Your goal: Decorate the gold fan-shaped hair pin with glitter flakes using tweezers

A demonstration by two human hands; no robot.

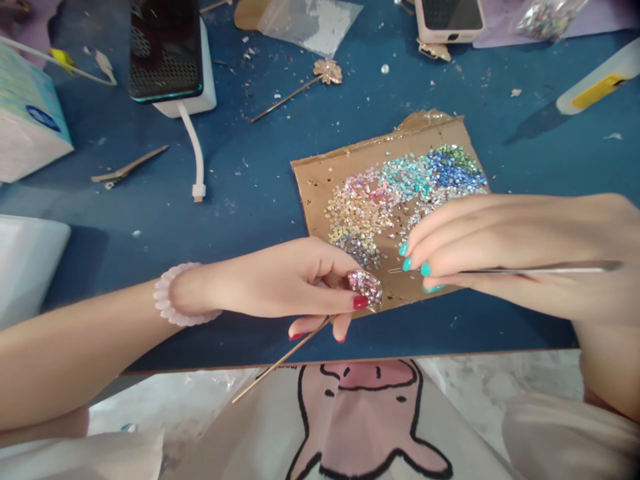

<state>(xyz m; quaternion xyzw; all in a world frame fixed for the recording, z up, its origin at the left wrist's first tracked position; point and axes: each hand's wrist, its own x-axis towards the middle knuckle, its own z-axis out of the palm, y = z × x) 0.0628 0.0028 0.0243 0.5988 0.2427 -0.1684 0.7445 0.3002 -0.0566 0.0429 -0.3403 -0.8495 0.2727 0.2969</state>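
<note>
My left hand is closed on a hair stick, pinching its head, which is covered with pink and clear rhinestones. The thin gold stem slants down past the table edge. In my right hand are slim metal tweezers, tips pointing left toward the hair stick's head but apart from it; whether they hold a stone is too small to tell. Beneath both hands lies a cardboard piece strewn with rhinestones grouped by colour: yellow, pink, turquoise, blue, green, clear and grey.
Behind the cardboard lies another gold hair stick. A black phone rests on a white block with a short cable. Around the table are a tissue pack, a bottle, a pale-cased phone and a clear bag.
</note>
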